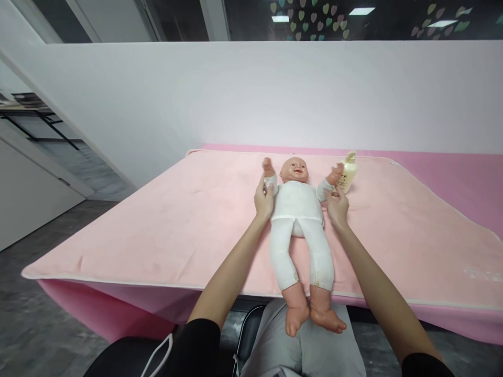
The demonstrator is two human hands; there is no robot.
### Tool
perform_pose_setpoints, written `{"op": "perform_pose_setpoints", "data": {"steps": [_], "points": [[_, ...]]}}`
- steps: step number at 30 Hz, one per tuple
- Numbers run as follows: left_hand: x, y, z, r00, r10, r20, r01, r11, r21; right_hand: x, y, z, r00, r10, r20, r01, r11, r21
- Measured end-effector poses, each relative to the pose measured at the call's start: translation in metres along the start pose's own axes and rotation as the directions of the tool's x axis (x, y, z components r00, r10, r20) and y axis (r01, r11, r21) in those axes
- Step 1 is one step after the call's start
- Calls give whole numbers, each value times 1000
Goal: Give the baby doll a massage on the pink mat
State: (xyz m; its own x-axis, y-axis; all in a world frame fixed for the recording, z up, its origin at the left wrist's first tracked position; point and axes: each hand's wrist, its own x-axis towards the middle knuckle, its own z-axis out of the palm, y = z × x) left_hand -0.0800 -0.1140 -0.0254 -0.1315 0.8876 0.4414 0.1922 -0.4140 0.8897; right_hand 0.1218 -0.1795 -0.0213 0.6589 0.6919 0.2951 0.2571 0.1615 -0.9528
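A wide table point(451, 162) with a bright pink cover stands by a white wall. A soft, pale pink blanket point(176, 230) is spread flat over it. On the blanket lies a plastic baby doll in white clothes point(299, 220), face up. A small cream-yellow bottle point(348, 173) sits just beside its raised arm.

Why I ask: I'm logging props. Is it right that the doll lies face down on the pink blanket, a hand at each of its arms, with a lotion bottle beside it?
Not quite. The head view shows the doll face up; the rest stands: pink blanket, left hand, right hand, lotion bottle.
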Motion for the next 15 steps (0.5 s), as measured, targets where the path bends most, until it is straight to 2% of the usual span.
{"op": "perform_pose_setpoints", "data": {"steps": [1, 3, 4, 6, 8, 11, 13, 15], "points": [[-3, 6, 0, 991, 98, 88, -109, 986, 123, -3, -1, 1, 995, -76, 66, 81, 994, -78], [-7, 14, 0, 940, 222, 258, -299, 903, 310, -7, -2, 2, 973, -153, 175, 186, 964, -189], [-8, 17, 0, 917, 246, 314, -355, 862, 361, -8, -2, 3, 966, -160, 204, 204, 954, -218], [-9, 19, -1, 903, 255, 345, -385, 835, 392, -8, -2, 3, 968, -150, 201, 193, 957, -218], [-7, 16, -1, 925, 241, 295, -338, 876, 343, -6, -1, 2, 981, -119, 151, 141, 979, -144], [-4, 9, -1, 973, 172, 155, -193, 972, 135, -1, 0, 1, 999, 1, 54, -3, 999, 37], [-1, 6, -1, 998, 48, 39, -46, 998, -43, 2, -1, -1, 994, 108, -7, -106, 984, 141], [3, 5, 0, 989, -145, -42, 130, 961, -244, 6, -1, -4, 979, 191, -64, -175, 963, 204]]}}
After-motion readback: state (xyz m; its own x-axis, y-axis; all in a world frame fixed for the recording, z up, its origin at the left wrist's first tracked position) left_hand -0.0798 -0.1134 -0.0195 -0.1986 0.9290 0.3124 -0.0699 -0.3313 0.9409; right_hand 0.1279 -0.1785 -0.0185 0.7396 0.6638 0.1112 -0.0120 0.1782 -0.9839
